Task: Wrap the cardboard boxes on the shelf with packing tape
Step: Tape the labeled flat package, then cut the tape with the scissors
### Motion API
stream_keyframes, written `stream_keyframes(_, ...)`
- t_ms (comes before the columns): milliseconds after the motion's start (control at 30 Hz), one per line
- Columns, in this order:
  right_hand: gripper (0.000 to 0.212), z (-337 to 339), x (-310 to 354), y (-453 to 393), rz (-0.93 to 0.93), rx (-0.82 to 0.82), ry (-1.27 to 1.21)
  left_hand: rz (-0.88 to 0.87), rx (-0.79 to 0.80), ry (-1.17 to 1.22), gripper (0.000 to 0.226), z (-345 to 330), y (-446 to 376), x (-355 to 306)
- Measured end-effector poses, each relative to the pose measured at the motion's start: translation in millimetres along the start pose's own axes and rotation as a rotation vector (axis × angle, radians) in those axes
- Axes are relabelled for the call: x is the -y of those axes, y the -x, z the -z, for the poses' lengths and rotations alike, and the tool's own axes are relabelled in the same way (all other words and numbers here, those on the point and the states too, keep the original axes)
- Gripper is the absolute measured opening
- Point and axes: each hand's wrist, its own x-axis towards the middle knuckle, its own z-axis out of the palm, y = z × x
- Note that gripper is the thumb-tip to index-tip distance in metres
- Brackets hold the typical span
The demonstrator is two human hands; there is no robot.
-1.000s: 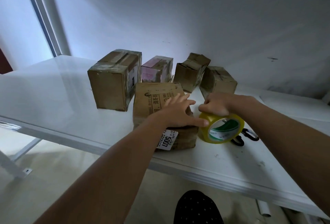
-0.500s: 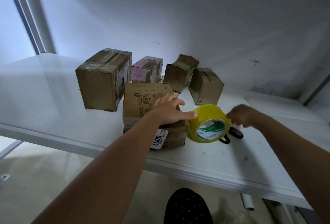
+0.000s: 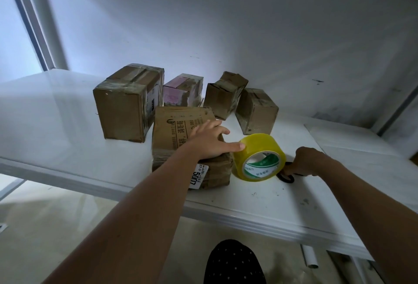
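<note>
a white label reading "5007" (image 3: 199, 176) hangs off the front box (image 3: 178, 132) under our left hand (image 3: 209, 142), fingers flat, thumb touching the yellow tape roll (image 3: 259, 157) beside it. our right hand (image 3: 305, 162) curls around black scissors (image 3: 286, 176). four boxes (image 3: 129, 102) stand behind on the white shelf (image 3: 56, 138).

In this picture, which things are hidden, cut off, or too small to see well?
Head view only:
- Scissors: mostly hidden under the right hand and behind the tape roll; only the black handles show.
- Label on the front box: partly covered by the left forearm.
- Pink box: lower part hidden behind the front box.
- White tube under the shelf: upper end hidden.
</note>
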Motion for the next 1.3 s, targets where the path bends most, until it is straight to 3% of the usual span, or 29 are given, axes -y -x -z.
stream_keyframes(133, 0.033, 20, -17, 16, -0.011, 0.189, -0.459, 0.005, 0.004, 0.029, 0.074, -1, -1, 1)
stream_keyframes(300, 0.054, 56, -21, 46, 0.138, 0.256, -0.956, 0.009, 0.002, 0.046, 0.074, 0, -2, 1)
stream_keyframes(433, 0.073, 69, -8, 75, 0.377, 0.653, -1.034, 0.009, -0.011, 0.062, 0.073, 0, -2, 2)
stream_keyframes(567, 0.095, 42, 7, 100, 0.5, 0.905, -0.787, 0.012, -0.014, 0.067, 0.074, 0, -1, 2)
stream_keyframes(667, 0.103, 20, 13, 110, 0.447, 0.92, -0.657, 0.017, -0.015, 0.078, 0.074, -2, 0, 1)
stream_keyframes(800, 0.106, 4, 20, 114, 0.414, 0.923, -0.709, 0.016, -0.029, 0.085, 0.074, -1, 1, 1)
stream_keyframes(1067, 0.064, -18, 49, 119, 0.323, 0.839, -1.01, 0.024, -0.055, 0.073, 0.062, -1, 0, 0)
stream_keyframes(1300, 0.053, -25, 62, 127, 0.251, 0.807, -1.154, 0.029, -0.051, 0.112, 0.055, 1, 1, -2)
